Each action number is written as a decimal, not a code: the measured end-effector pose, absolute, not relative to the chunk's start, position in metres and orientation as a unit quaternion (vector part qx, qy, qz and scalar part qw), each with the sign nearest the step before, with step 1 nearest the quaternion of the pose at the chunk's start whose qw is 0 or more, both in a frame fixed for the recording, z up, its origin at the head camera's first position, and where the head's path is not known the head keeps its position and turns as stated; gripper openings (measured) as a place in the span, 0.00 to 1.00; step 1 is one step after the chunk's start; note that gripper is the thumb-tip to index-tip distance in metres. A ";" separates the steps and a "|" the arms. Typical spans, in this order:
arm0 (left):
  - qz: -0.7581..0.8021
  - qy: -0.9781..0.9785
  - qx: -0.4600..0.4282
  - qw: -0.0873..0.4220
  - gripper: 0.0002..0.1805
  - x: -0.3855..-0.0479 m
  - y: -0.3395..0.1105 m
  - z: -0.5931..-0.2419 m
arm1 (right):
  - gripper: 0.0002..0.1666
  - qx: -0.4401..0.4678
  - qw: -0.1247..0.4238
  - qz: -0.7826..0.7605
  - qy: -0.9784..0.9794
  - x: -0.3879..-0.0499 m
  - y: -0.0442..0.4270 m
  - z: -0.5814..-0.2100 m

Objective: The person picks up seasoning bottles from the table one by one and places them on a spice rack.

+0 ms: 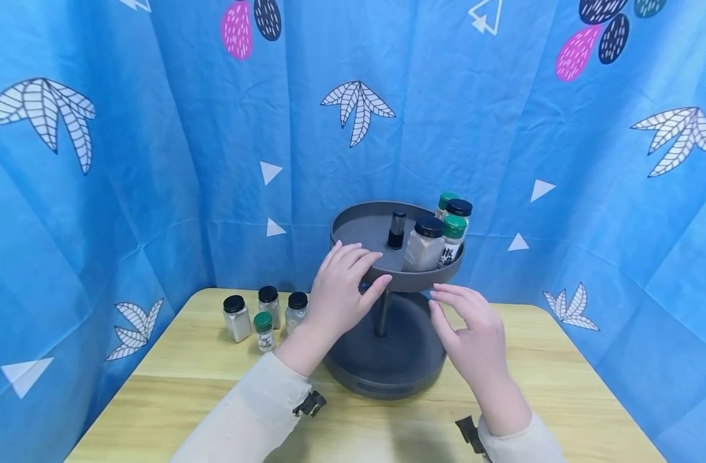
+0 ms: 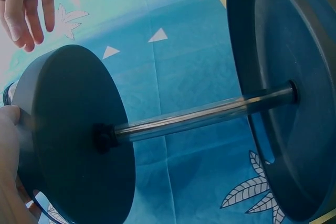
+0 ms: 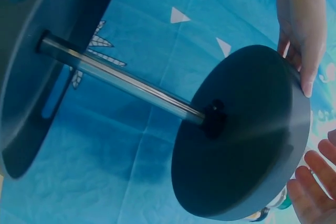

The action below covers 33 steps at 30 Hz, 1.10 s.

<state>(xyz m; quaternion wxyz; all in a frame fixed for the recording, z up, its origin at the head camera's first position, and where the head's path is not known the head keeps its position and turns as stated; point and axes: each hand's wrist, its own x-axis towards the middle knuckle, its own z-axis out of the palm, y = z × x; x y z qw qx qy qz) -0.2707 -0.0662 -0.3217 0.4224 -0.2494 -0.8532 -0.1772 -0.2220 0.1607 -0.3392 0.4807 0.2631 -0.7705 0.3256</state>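
Note:
A dark grey two-tier rack has an upper tray (image 1: 413, 281) joined by a metal post (image 1: 382, 315) to a lower tray (image 1: 399, 360). My left hand (image 1: 338, 292) grips the upper tray's left front rim, thumb outside and fingers over the edge; the right wrist view shows this left hand (image 3: 304, 30) at the rim too. Close to the right front rim, my right hand (image 1: 474, 334) holds nothing, its fingers spread and slightly bent. A large black-lidded jar (image 1: 424, 247), a green-lidded jar (image 1: 452, 238) and others stand on the upper tray's right side, near a small dark knob (image 1: 396, 230).
On the wooden table (image 1: 173, 386), left of the rack, stand a black-lidded jar (image 1: 237, 319), a small green-lidded jar (image 1: 264, 333) and two more black-lidded jars. Blue patterned curtain (image 1: 231, 161) hangs behind and along both sides.

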 end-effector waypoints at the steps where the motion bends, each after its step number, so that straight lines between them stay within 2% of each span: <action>1: -0.176 -0.853 -0.249 0.423 0.25 -0.271 -0.066 -0.322 | 0.13 0.263 0.479 0.325 -0.772 -0.222 0.161 -0.341; 13: -0.177 -0.856 -0.252 0.416 0.26 -0.270 -0.065 -0.320 | 0.09 0.284 0.459 0.295 -0.789 -0.224 0.163 -0.367; 17: -0.178 -0.853 -0.254 0.420 0.25 -0.269 -0.065 -0.320 | 0.10 0.286 0.444 0.287 -0.799 -0.225 0.163 -0.379; 23: -0.177 -0.849 -0.255 0.427 0.25 -0.269 -0.065 -0.320 | 0.12 0.299 0.453 0.272 -0.794 -0.227 0.162 -0.392; 33: -0.180 -0.851 -0.253 0.422 0.25 -0.270 -0.066 -0.323 | 0.07 0.305 0.413 0.250 -0.821 -0.230 0.163 -0.411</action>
